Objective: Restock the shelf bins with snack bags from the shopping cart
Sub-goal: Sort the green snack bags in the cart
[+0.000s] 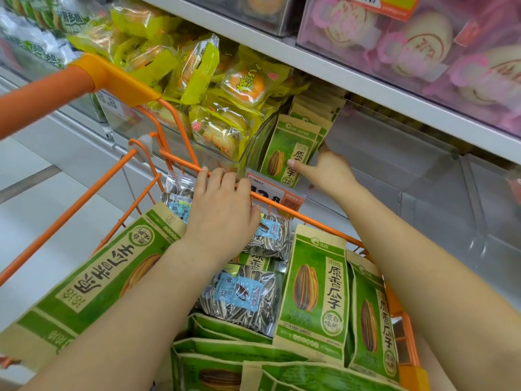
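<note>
My orange cart carries green seed bags standing along its right side, with clear striped-seed packs lying just left of them. Beyond the cart, the shelf's clear bin holds more green bags at its left end.

Both bare forearms reach forward and up. The left hand lies palm-down, fingers bent over at the tips — thumb tucked to its right side. The right hand stretches farther, wrist straight, thumb pointing left, fingers hidden beyond it.
</note>
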Demonstrator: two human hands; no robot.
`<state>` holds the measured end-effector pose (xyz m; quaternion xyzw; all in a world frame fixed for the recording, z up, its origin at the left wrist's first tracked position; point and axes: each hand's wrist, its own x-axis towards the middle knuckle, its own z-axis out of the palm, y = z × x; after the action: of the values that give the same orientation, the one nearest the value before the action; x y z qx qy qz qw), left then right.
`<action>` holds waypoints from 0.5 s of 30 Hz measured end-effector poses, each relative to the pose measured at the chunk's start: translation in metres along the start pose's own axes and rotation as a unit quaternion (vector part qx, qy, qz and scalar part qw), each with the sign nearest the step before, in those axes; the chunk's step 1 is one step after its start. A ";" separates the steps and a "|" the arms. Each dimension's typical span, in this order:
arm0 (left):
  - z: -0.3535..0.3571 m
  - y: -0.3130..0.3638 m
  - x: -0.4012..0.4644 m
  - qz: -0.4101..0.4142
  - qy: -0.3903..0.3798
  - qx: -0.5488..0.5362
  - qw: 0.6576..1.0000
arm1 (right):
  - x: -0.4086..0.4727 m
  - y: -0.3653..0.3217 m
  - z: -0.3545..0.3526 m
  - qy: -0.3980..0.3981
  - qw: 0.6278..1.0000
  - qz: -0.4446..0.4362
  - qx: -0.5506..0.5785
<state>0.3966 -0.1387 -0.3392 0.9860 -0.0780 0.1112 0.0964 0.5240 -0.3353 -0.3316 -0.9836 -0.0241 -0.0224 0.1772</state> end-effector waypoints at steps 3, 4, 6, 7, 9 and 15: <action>0.001 -0.001 0.001 0.000 0.007 0.001 1.000 | -0.002 0.001 0.003 0.026 1.000 0.005 0.013; 0.002 -0.001 0.001 0.000 0.008 0.002 1.000 | -0.003 -0.002 0.005 0.036 0.999 0.001 0.000; 0.002 0.000 0.001 0.001 0.005 0.003 1.000 | -0.002 -0.006 0.009 0.042 0.997 -0.012 -0.056; 0.002 0.000 0.002 0.001 0.004 0.003 1.000 | -0.002 -0.009 0.011 0.040 0.996 -0.016 -0.078; 0.002 0.000 0.002 0.001 0.004 0.004 1.000 | -0.003 -0.009 0.013 0.008 0.997 -0.011 -0.070; 0.000 -0.001 0.001 0.003 0.004 -0.001 1.000 | -0.006 -0.004 0.009 -0.071 0.997 0.002 0.011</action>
<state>0.3976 -0.1378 -0.3393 0.9852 -0.0810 0.1155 0.0975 0.5186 -0.3285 -0.3390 -0.9807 -0.0351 0.0481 0.1860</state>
